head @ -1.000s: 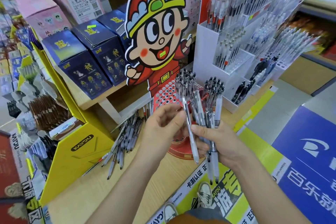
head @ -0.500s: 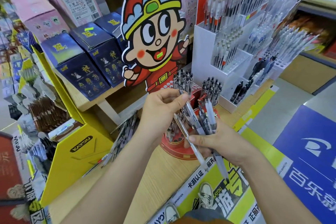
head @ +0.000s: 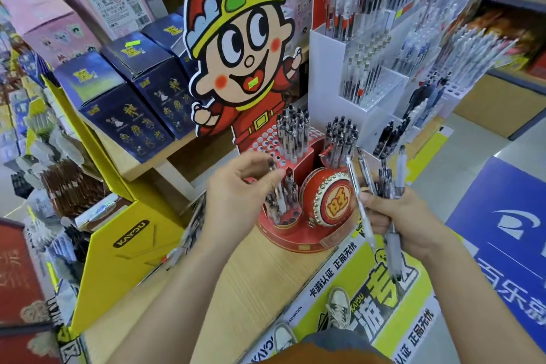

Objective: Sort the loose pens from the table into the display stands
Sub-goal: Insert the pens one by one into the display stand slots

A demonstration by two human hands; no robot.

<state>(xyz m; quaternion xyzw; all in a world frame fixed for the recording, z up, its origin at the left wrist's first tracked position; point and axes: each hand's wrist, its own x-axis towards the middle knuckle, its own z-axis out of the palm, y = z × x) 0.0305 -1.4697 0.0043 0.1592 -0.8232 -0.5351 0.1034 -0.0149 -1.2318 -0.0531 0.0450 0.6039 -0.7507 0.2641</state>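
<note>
My left hand (head: 239, 195) pinches the black top of a single pen (head: 273, 174) over the front left pocket of the red display stand (head: 298, 241). That pocket holds several upright pens (head: 285, 198). To the right of the stand's red drum, my right hand (head: 401, 224) grips a bundle of several clear and grey pens (head: 384, 183), tips pointing down. More pens fill the stand's upper tiers (head: 292, 133). Loose pens (head: 190, 230) lie on the wooden table (head: 254, 281), mostly hidden behind my left forearm.
A cartoon cut-out (head: 239, 47) rises behind the red stand. A white tiered pen stand (head: 331, 74) sits at the back right. Dark blue boxes (head: 133, 103) line a raised shelf at left, and a yellow KAYOU box (head: 130, 242) stands beside the loose pens.
My left hand has drawn one pen out of the bundle and carried it left to the stand's front pocket. My right hand shifted right with the bundle, uncovering the red drum.
</note>
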